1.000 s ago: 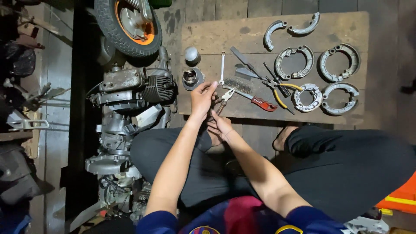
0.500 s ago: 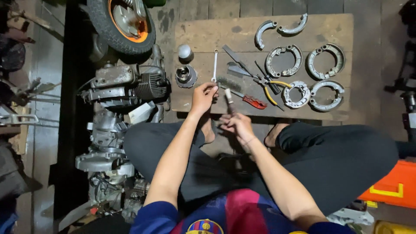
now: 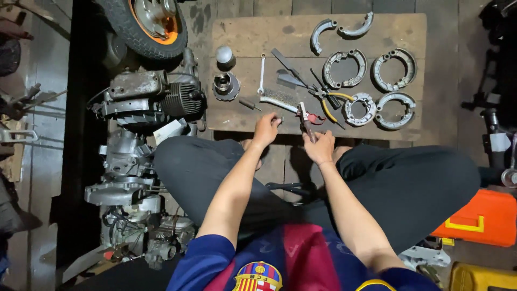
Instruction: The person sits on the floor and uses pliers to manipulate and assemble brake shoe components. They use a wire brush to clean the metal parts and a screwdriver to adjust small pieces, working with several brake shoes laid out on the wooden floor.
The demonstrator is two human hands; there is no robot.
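Setting: a person sits cross-legged on the floor before a low wooden board (image 3: 377,35) that serves as the desk, with a stripped scooter engine (image 3: 148,99) and a wheel (image 3: 145,21) off to the left.
Left hand (image 3: 266,129): it rests at the near edge of the desk, fingers curled loosely with the tips on or just above the wood, next to a small dark part too small to identify; whether it pinches that part cannot be told.
Right hand (image 3: 319,146): its grip is closed around the lower end of a red-handled tool (image 3: 306,119), which points up and away from the body with its metal head over the desk edge.
Where the tool is: in the right hand, just beside the wire brush (image 3: 279,100) and close to the yellow-handled pliers (image 3: 326,102).
Other items: a spanner (image 3: 262,73), a short screwdriver (image 3: 250,104), a round metal hub piece (image 3: 225,85), and several curved brake shoes (image 3: 394,69) laid out on the right half of the board.
Step in hand: judging by the pose, the person appears to be readying the tool while the left hand steadies or locates the small part.
Next move calls for: probably bringing the tool head and the small part together near the desk edge, with a firm right-hand hold and a fine left-hand pinch.
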